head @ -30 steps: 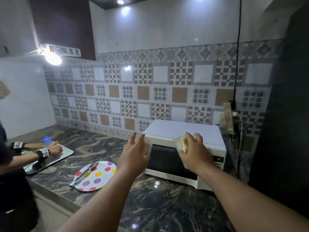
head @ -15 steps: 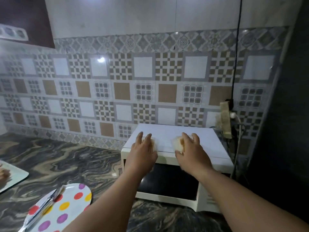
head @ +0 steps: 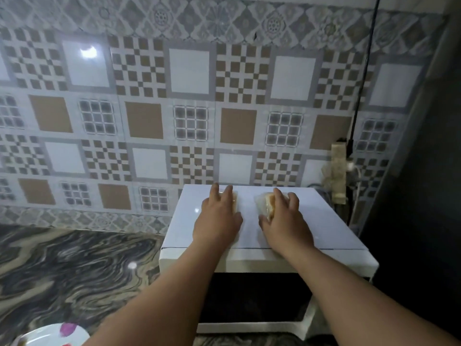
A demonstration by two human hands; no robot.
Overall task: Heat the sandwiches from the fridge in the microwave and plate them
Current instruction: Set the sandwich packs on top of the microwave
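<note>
A white microwave (head: pixel 331 228) with a dark glass door, which is closed, stands on the marbled counter against the tiled wall. On its flat top lie two sandwiches in clear wrap. My left hand (head: pixel 218 218) holds the left sandwich (head: pixel 234 202) down on the top and hides most of it. My right hand (head: pixel 287 221) grips the right sandwich (head: pixel 265 204), its pale bread and wrap showing past my thumb. Both hands are side by side, a short gap between them.
A white plate with coloured dots (head: pixel 53 335) peeks in at the bottom left on the dark marbled counter (head: pixel 74 270). A power strip (head: pixel 338 173) with cables hangs right of the microwave, beside a dark tall surface (head: pixel 424 196).
Both hands carried the wrapped sandwiches forward from in front of the microwave door and onto its top. The view came closer and tilted down; the other person left the view.
</note>
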